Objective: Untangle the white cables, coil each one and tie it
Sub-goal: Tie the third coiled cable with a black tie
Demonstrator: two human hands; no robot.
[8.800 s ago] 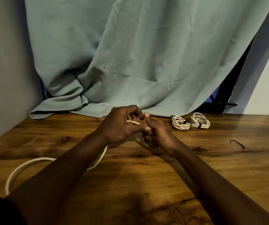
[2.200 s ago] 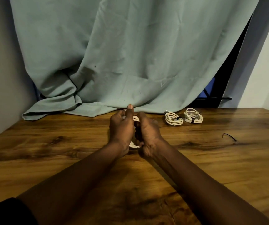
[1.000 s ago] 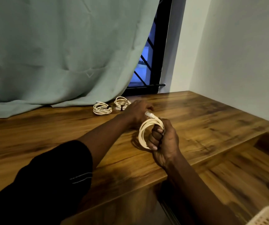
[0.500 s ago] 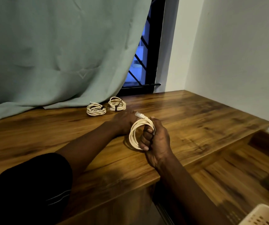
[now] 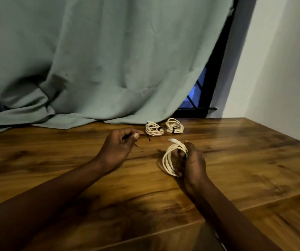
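My right hand (image 5: 193, 163) grips a white cable wound into a coil (image 5: 169, 160), held upright just above the wooden table (image 5: 245, 151); the cable's plug end sticks up at the coil's top. My left hand (image 5: 118, 144) is to the left of it and pinches a thin black tie (image 5: 146, 137) between thumb and fingers, its end hanging toward the table. Two other white coils lie at the back by the curtain, a left one (image 5: 153, 129) and a right one (image 5: 174, 125), each bound with a black tie.
A grey-green curtain (image 5: 100, 69) drapes onto the table's back edge. A dark window frame (image 5: 209, 98) and a white wall (image 5: 281, 69) stand at the right. The table's front edge runs diagonally at the lower right.
The loose cable has been wound into a coil, now held in my right hand alone. My left hand picked up the black tie and has moved left, away from the coil. The view swung right, then back left.
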